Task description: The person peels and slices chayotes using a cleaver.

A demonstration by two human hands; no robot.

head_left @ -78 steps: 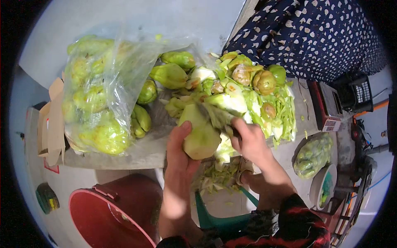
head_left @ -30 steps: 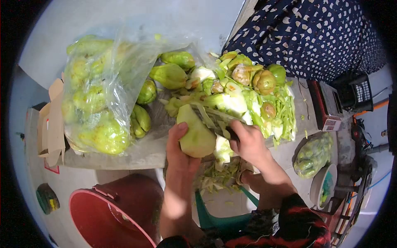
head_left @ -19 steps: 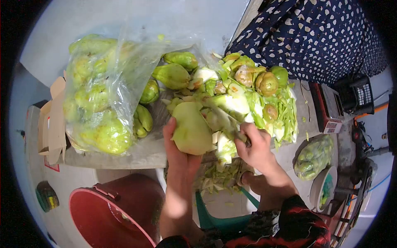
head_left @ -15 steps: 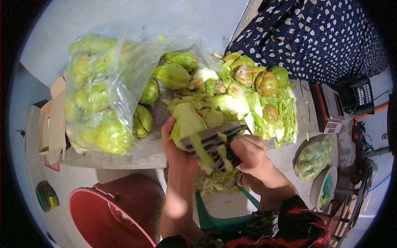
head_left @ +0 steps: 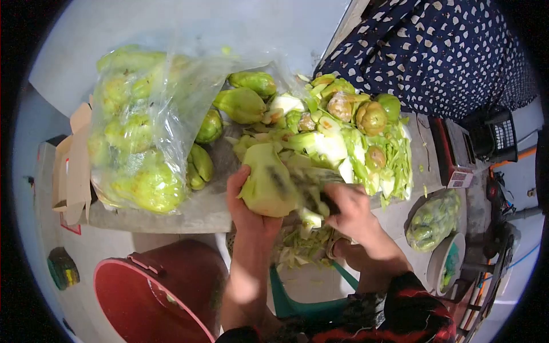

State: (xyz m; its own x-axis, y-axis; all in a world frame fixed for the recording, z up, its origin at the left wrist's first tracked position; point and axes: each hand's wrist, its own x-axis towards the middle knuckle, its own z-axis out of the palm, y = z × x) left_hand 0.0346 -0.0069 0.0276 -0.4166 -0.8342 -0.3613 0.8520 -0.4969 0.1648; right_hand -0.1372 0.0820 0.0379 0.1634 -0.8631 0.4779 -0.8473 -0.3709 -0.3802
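The left hand [head_left: 251,212] has its fingers wrapped around a big pale green fruit [head_left: 264,186], with the thumb on one side of it. The right hand [head_left: 350,210] has its fingers curled tight around the handle of a knife [head_left: 311,186]. The knife is a blur, so I cannot tell if its blade touches the fruit. The pale green fruit is up in the air, over the near edge of the table [head_left: 151,224], between a clear plastic bag [head_left: 137,131] and a messy pile of peels [head_left: 394,154]. The bag is full of green fruits. Four whole green fruits [head_left: 240,106] sit just beside it. Some brownish fruits [head_left: 372,117] lie on top of the peels. An open cardboard box [head_left: 80,166] is at the far left, next to the bag. Below the table, a big red bucket [head_left: 197,266] is on the left, and more bits of peel [head_left: 300,246] are on the floor near a green stool [head_left: 311,307]. On the right, another bag of green fruits [head_left: 432,220] is next to a white bowl [head_left: 436,260]. Behind the pile there is dark blue cloth with white spots [head_left: 429,57].
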